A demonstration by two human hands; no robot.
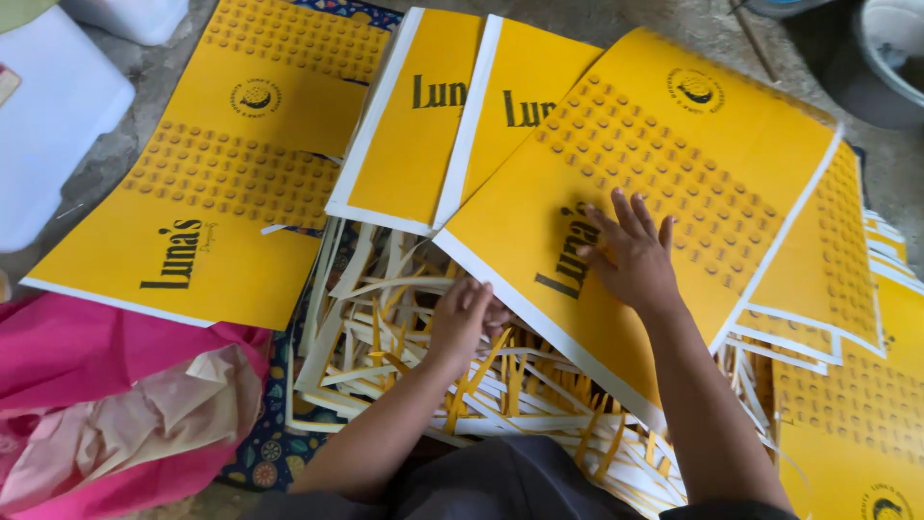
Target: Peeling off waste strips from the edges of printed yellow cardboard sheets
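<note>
Yellow sheet (664, 183) under right hand (630, 260)

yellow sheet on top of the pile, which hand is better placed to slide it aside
The right hand. It lies flat, fingers spread, on the top yellow sheet, so it could likely push it. The left hand is curled at the sheet's white lower edge, down among the paper strips.
</note>
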